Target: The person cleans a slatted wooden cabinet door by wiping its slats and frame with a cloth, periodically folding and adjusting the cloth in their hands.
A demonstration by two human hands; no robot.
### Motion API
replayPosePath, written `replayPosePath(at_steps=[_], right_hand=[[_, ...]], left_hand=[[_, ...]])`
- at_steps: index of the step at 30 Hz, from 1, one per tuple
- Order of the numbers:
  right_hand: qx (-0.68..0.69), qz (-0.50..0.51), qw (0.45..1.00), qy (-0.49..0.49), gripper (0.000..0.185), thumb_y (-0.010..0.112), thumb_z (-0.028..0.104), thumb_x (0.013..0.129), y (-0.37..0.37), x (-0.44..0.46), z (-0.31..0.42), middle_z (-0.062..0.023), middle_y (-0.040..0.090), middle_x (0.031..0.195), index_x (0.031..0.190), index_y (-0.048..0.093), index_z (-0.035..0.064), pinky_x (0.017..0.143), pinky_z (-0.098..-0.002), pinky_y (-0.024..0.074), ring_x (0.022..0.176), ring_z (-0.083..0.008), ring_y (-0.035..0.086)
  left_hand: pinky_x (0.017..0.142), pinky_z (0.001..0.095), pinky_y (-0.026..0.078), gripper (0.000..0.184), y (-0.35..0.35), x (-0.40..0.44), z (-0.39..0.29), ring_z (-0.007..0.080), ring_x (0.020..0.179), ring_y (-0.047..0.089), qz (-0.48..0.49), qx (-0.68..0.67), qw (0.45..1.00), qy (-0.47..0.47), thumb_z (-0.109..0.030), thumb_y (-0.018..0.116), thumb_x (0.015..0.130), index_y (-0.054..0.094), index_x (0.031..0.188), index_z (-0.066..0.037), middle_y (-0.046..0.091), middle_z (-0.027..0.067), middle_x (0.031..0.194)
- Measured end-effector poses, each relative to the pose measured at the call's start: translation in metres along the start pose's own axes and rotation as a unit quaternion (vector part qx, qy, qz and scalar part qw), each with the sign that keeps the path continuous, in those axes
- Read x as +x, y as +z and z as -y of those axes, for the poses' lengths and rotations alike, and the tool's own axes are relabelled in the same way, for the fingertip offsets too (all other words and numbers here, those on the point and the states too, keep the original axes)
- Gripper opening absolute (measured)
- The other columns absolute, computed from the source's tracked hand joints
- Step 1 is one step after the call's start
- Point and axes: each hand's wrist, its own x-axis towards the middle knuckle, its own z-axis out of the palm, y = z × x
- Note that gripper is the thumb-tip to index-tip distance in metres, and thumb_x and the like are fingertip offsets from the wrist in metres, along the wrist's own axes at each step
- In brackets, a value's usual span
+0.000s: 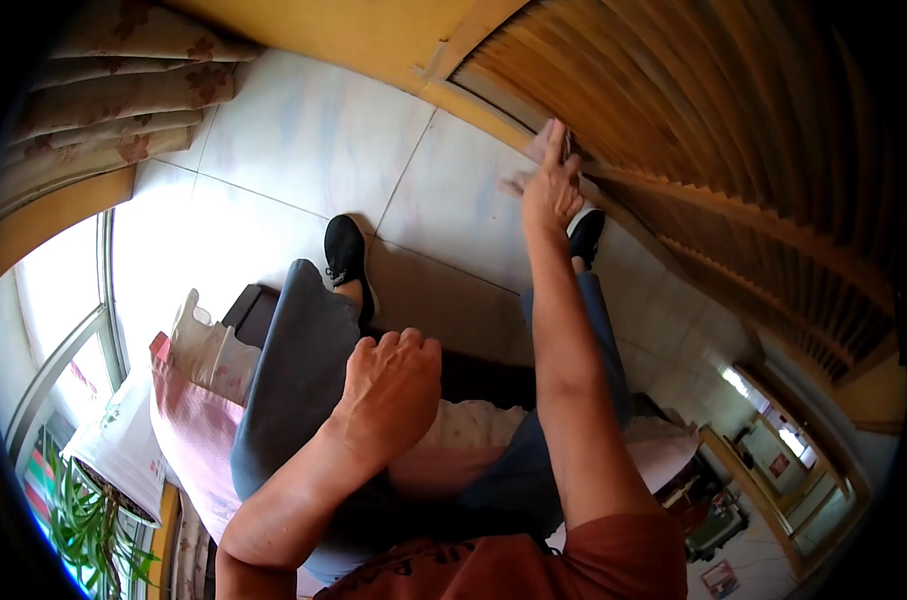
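Note:
My right hand [553, 195] reaches out to the lower frame of a wooden louvered door [673, 90]. Its index finger points along the wood, and the other fingers are blurred by motion. A thin pale piece that looks like tissue or cloth [539, 142] shows at the fingertips, against the door's edge. Close to my lap, my left hand [393, 390] is curled into a fist with its back toward me. Its fingers are folded under, so anything inside is hidden. It is above my bent left knee, nearest to the blue trouser leg [291, 360].
I sit on a seat with a pink cover [198, 400]. White floor tiles [303, 130] lie ahead, with a black shoe [347, 250] on them. Floral curtains [123, 90] hang at the left. A potted green plant [83, 520] stands lower left, by a window [58, 350].

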Motion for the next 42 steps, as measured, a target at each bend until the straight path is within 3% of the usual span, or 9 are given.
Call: replayPosePath(at_steps=[8,13,14,15,19,26,30,36,42], right_hand=[[0.046,0.118,0.975,0.184,0.084,0.044,0.013,0.094,-0.015,-0.019,-0.029,-0.0355,0.037,0.138,0.153,-0.017,0.0127,0.089,-0.0485,0.0501,0.104,-0.0448,0.061],[0.084,0.123,0.979,0.141,0.046,0.046,0.018,0.094,0.000,-0.022,-0.029,-0.0266,0.062,0.115,0.138,0.044,0.0063,0.084,-0.0464,0.0528,0.097,-0.0410,0.065],[0.286,0.270,0.879,0.271,0.028,0.059,0.020,0.089,-0.017,-0.024,-0.022,-0.0209,0.067,0.104,0.112,0.059,0.0047,0.084,-0.0452,0.0526,0.100,-0.0374,0.065],[0.169,0.116,0.965,0.162,0.023,0.055,0.020,0.090,0.031,-0.044,-0.041,-0.0210,0.067,0.107,0.104,0.062,0.0038,0.083,-0.0473,0.0517,0.101,-0.0376,0.064],[0.298,0.102,0.939,0.139,0.027,0.051,0.014,0.093,0.028,-0.094,-0.057,-0.0196,0.067,0.108,0.115,0.061,0.0038,0.084,-0.0425,0.0513,0.101,-0.0349,0.064],[0.796,0.201,0.547,0.164,0.028,0.054,0.022,0.099,-0.116,-0.146,-0.027,-0.0021,0.065,0.108,0.118,0.061,0.0028,0.084,-0.0268,0.0489,0.096,-0.0109,0.060],[0.831,0.157,0.525,0.093,0.034,0.052,0.027,0.101,-0.193,-0.192,-0.016,-0.0017,0.061,0.114,0.126,0.057,0.0040,0.090,-0.0269,0.0452,0.102,-0.0123,0.056],[0.655,0.013,0.754,-0.053,0.036,0.046,0.026,0.103,-0.241,-0.251,-0.046,-0.0063,0.063,0.118,0.128,0.057,0.0019,0.092,-0.0281,0.0457,0.105,-0.0137,0.058],[0.804,0.056,0.582,0.107,0.029,0.050,0.034,0.100,-0.274,-0.319,-0.082,0.0000,0.065,0.090,0.107,0.062,0.0084,0.073,-0.0299,0.0532,0.079,-0.0107,0.063]], left_hand=[[0.082,0.0402,0.047,0.010,-0.001,-0.002,-0.002,0.0265,0.095,0.062,0.017,0.016,1.000,0.003,-0.016,0.060,0.086,0.061,0.088,-0.006,0.062,0.0102,0.093],[0.083,0.0397,0.047,0.010,-0.003,-0.004,-0.003,0.0270,0.096,0.062,0.015,0.020,1.000,0.011,-0.016,0.059,0.087,0.061,0.089,-0.006,0.063,0.0105,0.094],[0.083,0.0400,0.047,0.010,-0.003,-0.005,-0.002,0.0273,0.097,0.063,0.009,0.017,1.000,0.012,-0.015,0.059,0.087,0.061,0.089,-0.006,0.063,0.0110,0.095],[0.083,0.0404,0.048,0.010,-0.003,-0.005,-0.002,0.0277,0.097,0.063,0.003,0.016,1.000,0.012,-0.015,0.058,0.086,0.062,0.089,-0.006,0.064,0.0115,0.096],[0.083,0.0420,0.050,0.012,-0.004,-0.003,0.000,0.0299,0.098,0.064,0.012,0.025,1.000,0.002,-0.014,0.056,0.085,0.062,0.089,-0.004,0.065,0.0135,0.098],[0.092,0.0458,0.048,0.043,0.006,0.017,0.006,0.0384,0.109,0.061,-0.087,-0.067,0.993,0.044,-0.030,0.066,0.083,0.060,0.115,-0.002,0.063,0.0202,0.112],[0.104,0.0365,0.041,0.107,0.018,0.012,-0.029,0.0263,0.122,0.052,-0.036,-0.450,0.858,0.247,-0.044,0.083,0.075,0.021,0.150,0.000,0.051,0.0180,0.133],[0.087,0.0287,0.050,0.059,0.080,-0.063,-0.096,0.0160,0.101,0.060,0.006,-0.690,0.712,0.132,-0.023,0.070,0.088,0.044,0.135,0.000,0.061,0.0076,0.113],[0.083,0.0283,0.050,0.042,0.100,-0.134,-0.126,0.0170,0.094,0.062,-0.065,-0.760,0.628,0.154,-0.019,0.063,0.088,0.054,0.124,-0.001,0.064,0.0076,0.110]])
